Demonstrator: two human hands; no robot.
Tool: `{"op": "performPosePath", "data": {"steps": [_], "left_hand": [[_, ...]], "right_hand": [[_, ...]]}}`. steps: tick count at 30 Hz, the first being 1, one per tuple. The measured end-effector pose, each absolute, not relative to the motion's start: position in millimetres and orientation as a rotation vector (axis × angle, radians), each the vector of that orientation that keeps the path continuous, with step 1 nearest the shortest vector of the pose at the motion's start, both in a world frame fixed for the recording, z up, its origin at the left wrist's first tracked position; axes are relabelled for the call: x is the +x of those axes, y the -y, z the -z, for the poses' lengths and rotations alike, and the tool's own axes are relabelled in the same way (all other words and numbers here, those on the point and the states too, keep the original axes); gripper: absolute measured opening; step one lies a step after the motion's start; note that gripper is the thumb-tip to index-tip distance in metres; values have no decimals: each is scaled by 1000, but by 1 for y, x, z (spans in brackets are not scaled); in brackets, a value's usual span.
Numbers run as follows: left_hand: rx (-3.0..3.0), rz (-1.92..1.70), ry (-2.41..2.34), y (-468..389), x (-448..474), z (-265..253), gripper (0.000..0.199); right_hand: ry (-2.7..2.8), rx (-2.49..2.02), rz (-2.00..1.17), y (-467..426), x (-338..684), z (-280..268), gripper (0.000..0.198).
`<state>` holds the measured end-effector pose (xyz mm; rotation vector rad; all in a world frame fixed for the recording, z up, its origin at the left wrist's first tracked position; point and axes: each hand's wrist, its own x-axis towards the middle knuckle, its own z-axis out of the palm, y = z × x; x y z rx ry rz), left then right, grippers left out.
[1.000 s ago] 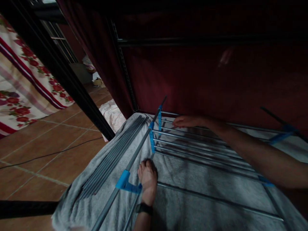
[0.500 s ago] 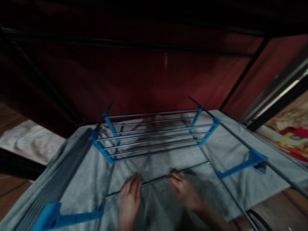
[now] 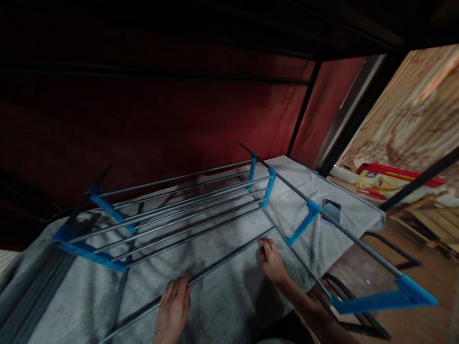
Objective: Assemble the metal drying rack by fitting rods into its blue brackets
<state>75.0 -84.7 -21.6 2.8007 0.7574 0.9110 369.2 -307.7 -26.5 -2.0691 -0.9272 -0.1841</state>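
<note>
A half-assembled rack of grey metal tubes (image 3: 172, 223) and blue plastic brackets (image 3: 304, 227) rests on a pale fleecy blanket (image 3: 222, 296). A loose-looking crossbar (image 3: 229, 257) runs across its near part, between the two side tubes. My left hand (image 3: 174, 306) lies over this crossbar left of its middle, fingers bent round it. Close to the crossbar's right end is my right hand (image 3: 273, 260), its fingers curled together with the tips at the bar. The palm side of both hands is hidden.
A bundle of grey tubes (image 3: 39, 291) lies at the left. Near the right side tube is a phone (image 3: 331, 211). Black metal posts and rails (image 3: 304, 105) surround the blanket, with dark red cloth behind. A red and yellow box (image 3: 387, 181) sits beyond, at right.
The view has turned to the right. My right hand has slid along the crossbar towards its right end, away from my left hand, which stays on the bar.
</note>
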Motion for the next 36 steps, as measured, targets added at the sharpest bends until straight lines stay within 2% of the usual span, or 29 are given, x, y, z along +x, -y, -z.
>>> {"op": "performPosePath", "data": {"steps": [5, 10, 23, 28, 36], "left_hand": [[2776, -955, -671, 89, 67, 22, 29], [2844, -883, -705, 89, 75, 12, 34], [2762, -860, -634, 84, 62, 18, 31], [2687, -831, -670, 95, 146, -12, 37], [2802, -388, -424, 124, 343, -48, 62]], "right_hand": [[860, -2065, 86, 313, 364, 27, 42], [825, -2060, 6, 317, 368, 25, 44], [753, -2243, 232, 304, 417, 9, 57], [599, -2376, 240, 280, 435, 2, 58], [510, -2574, 297, 274, 462, 9, 31]]}}
